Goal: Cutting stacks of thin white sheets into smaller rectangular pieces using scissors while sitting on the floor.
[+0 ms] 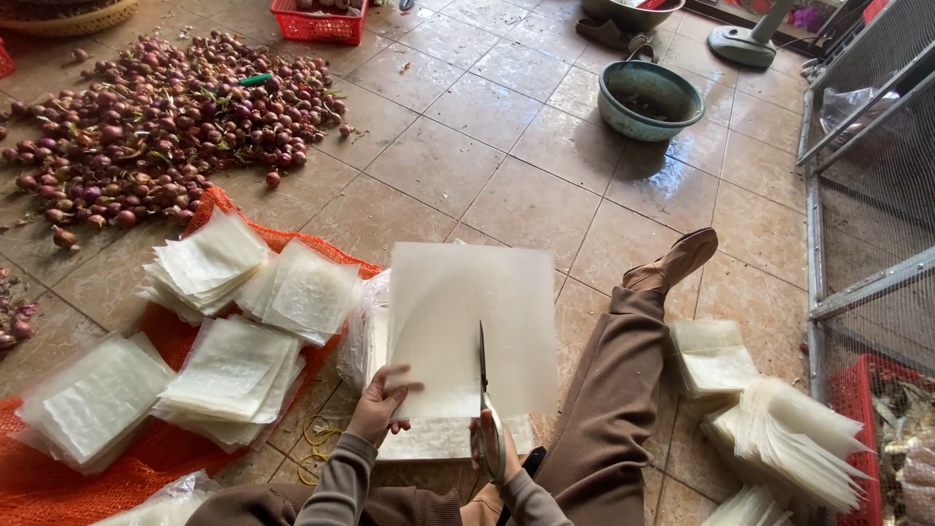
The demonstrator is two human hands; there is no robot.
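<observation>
My left hand (379,401) grips the lower left corner of a stack of translucent white square sheets (458,312), holding it up over my lap. In my right hand (494,446) is a pair of scissors (484,390), blades pointing up into the bottom edge of the sheets, near the middle. Beneath the held sheets lies another bundle of sheets in clear plastic (429,440). My outstretched right leg (614,390) in brown trousers runs along the right side.
Cut square stacks (224,321) rest on an orange mesh sack (146,458) at left. More sheet piles (779,429) lie at right. A heap of shallots (146,127) covers the tiled floor, with a green basin (651,97), red basket (318,21) and wire cage (867,195) nearby.
</observation>
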